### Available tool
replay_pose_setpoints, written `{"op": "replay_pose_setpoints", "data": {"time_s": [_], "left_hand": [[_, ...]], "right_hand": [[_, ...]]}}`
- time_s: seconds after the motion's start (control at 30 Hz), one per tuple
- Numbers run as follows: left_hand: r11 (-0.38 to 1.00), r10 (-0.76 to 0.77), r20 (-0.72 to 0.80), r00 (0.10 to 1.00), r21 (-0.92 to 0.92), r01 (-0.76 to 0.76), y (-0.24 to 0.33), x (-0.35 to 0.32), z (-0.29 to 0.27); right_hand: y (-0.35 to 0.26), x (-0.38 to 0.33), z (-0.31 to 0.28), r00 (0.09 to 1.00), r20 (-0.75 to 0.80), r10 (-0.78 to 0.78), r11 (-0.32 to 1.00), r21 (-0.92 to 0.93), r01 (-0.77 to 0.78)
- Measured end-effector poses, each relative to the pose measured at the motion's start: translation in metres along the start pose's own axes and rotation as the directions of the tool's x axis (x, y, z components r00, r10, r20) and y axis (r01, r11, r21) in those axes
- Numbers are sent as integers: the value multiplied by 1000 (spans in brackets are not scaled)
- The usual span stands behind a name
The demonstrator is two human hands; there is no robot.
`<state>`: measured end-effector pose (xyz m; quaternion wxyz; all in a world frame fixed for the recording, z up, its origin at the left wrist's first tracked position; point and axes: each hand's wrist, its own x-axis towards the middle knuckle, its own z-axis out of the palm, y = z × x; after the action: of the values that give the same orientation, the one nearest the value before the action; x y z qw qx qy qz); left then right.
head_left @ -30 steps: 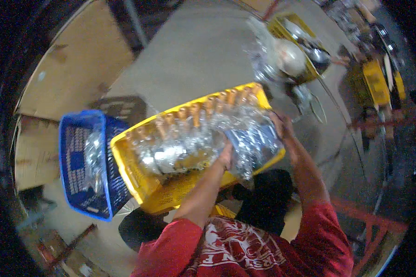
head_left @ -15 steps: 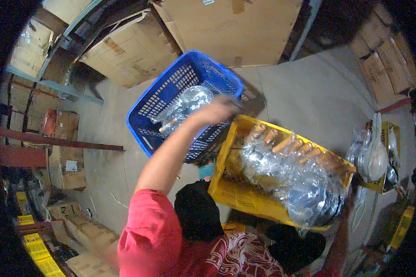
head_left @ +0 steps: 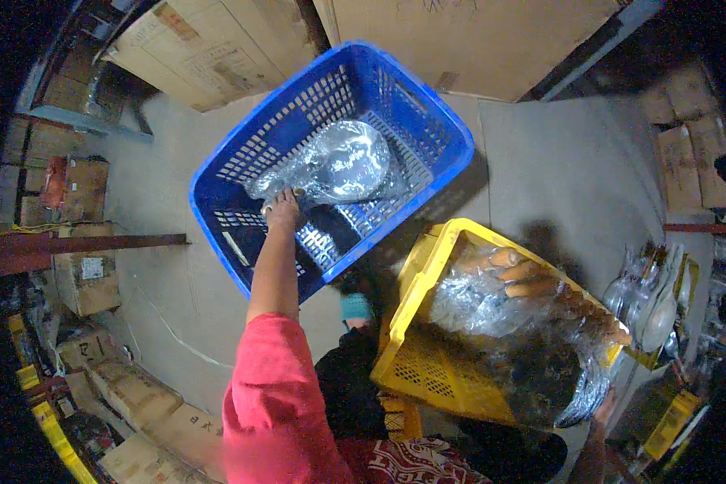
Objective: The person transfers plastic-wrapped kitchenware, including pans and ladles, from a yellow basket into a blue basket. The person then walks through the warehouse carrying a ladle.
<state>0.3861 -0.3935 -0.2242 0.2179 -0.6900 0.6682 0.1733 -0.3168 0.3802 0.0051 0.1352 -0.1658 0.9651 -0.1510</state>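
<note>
A blue plastic basket (head_left: 460, 145) stands on the floor in front of me. Inside it lies a round, dark pan (head_left: 353, 165) wrapped in shiny clear plastic. My left hand (head_left: 282, 208) reaches into the basket, its fingers closed at the wrapped handle end of that pan. To the right, a yellow crate (head_left: 419, 290) sits tilted near my legs. Several plastic-wrapped pans (head_left: 532, 310) with brown wooden handles fill it, their round ends in shadow. My right hand (head_left: 603, 410) grips the crate's near right corner; its fingers are partly hidden.
Large cardboard boxes (head_left: 460, 48) stand behind the basket. More cartons (head_left: 121, 375) lie at the left, near a red rack beam (head_left: 137, 244). At the right, another yellow crate (head_left: 647, 355) has plastic-wrapped utensils beside it. Stacked boxes (head_left: 686, 165) are at the far right.
My left hand has moved from the basket's right rim to the wrapped pan's handle inside. The yellow crate now looks more tilted, and my right hand shows lower at its corner. The view has shifted.
</note>
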Motion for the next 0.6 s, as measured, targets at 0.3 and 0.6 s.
{"op": "replay_pose_setpoints", "data": {"time_s": [0.3, 0.6], "left_hand": [[995, -90, -42, 995, 42, 91, 5, -7, 39], [930, 77, 62, 995, -364, -49, 22, -16, 25]], "right_hand": [[-9, 0, 1, 998, 19, 53, 993, -109, -51], [-9, 4, -1, 994, 89, 64, 978, -202, -45]]}}
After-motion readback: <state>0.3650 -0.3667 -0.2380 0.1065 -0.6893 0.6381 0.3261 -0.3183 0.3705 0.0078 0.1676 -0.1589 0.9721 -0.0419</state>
